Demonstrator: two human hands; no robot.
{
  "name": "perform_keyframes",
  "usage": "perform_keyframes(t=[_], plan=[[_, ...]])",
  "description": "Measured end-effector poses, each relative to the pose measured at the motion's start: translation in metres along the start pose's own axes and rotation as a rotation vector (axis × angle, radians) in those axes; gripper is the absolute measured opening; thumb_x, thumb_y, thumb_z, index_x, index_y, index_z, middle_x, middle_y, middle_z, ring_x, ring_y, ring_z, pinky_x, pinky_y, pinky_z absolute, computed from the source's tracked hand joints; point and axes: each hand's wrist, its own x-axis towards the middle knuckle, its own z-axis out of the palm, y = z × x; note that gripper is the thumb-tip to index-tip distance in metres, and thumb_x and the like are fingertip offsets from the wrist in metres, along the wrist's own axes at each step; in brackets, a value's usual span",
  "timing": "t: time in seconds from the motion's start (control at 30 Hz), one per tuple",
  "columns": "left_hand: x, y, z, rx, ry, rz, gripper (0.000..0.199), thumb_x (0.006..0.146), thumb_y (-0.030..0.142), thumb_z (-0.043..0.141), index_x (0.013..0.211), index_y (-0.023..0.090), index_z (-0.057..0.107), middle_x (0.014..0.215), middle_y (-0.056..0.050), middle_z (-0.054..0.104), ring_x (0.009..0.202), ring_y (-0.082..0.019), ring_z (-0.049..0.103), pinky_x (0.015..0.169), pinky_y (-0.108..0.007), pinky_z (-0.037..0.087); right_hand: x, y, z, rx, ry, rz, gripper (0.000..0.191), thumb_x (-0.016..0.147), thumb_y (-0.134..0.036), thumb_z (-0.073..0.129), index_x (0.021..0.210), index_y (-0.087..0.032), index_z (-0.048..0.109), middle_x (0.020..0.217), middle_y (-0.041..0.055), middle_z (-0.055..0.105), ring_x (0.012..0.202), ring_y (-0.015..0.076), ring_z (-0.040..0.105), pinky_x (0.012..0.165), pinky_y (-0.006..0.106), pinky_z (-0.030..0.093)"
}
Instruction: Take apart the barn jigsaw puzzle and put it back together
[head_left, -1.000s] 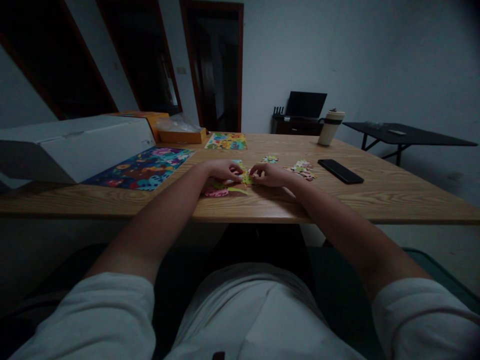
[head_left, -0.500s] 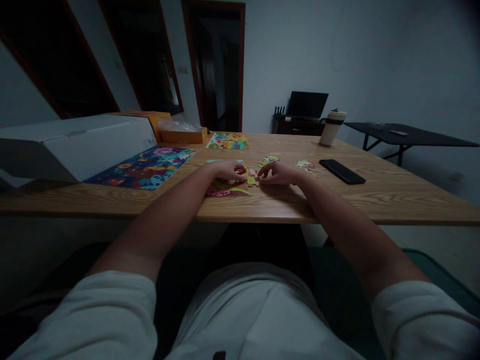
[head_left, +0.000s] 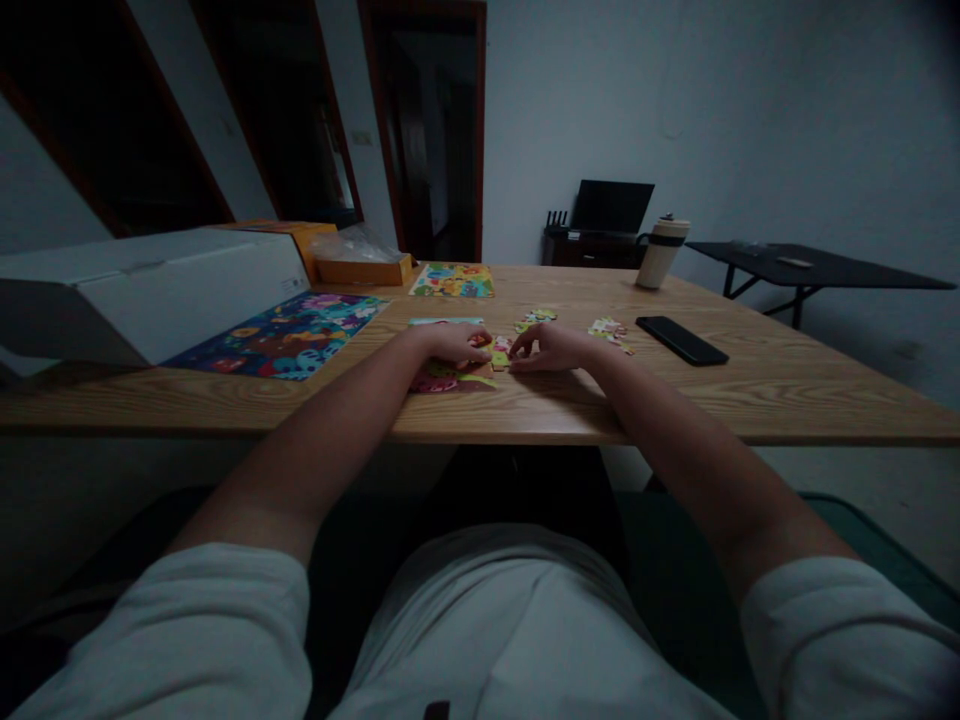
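A partly joined jigsaw puzzle (head_left: pixel 442 383), pink and green in front, lies flat near the table's front edge. Over its right part is my left hand (head_left: pixel 456 344), fingers curled and closed on its edge pieces; the hand hides much of the picture. Facing it from the right, my right hand (head_left: pixel 553 348) pinches at a small yellow-green jigsaw piece (head_left: pixel 500 354) on the puzzle's right side. Its thumb and forefinger are bent together at the piece. Loose jigsaw pieces (head_left: pixel 535 318) lie just beyond the right hand, with another cluster of pieces (head_left: pixel 610 331) farther right.
Left stand a large white box (head_left: pixel 202 290) and an orange box (head_left: pixel 364 270) with clear plastic. A dark blue picture sheet (head_left: pixel 292 335) and a yellow picture sheet (head_left: pixel 453 280) lie flat. Rightward are a black phone (head_left: pixel 681 340) and a cream tumbler (head_left: pixel 661 255).
The view has shifted slightly. Both hands stay at the puzzle's right side, with only small finger movements; the right hand's fingers have shifted a little to the left.
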Motion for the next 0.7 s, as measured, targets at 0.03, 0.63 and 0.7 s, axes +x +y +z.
perform_keyframes(t=[0.03,0.63,0.7], plan=[[-0.001,0.001,0.000,-0.001,-0.004,-0.008,0.071,0.084,0.054,0.052,0.143,0.016,0.048,0.139,-0.012,0.056,0.117,-0.025,0.054,0.098,-0.031,0.038,0.001,0.000,0.001,-0.008,0.007,-0.006,0.042,0.080,-0.055,0.066,0.105,-0.023,0.077,0.091,0.0057,0.073,0.065,0.0145,0.057,0.061,0.027,0.039],[-0.007,-0.007,-0.006,-0.084,-0.107,-0.002,0.074,0.081,0.056,0.058,0.145,0.021,0.044,0.136,-0.007,0.058,0.111,-0.021,0.058,0.087,-0.025,0.043,-0.014,0.100,-0.041,0.215,0.627,0.437,0.034,0.087,-0.032,0.058,0.108,-0.009,0.072,0.099,0.0134,0.073,0.080,0.0193,0.064,0.074,0.031,0.049],[-0.009,-0.007,-0.007,-0.075,-0.100,-0.015,0.076,0.079,0.057,0.059,0.145,0.020,0.044,0.135,-0.008,0.059,0.109,-0.022,0.058,0.086,-0.026,0.044,-0.014,0.102,-0.035,0.156,0.555,0.501,0.036,0.087,-0.031,0.059,0.115,-0.010,0.070,0.108,0.0147,0.072,0.088,0.0215,0.066,0.078,0.031,0.050]])
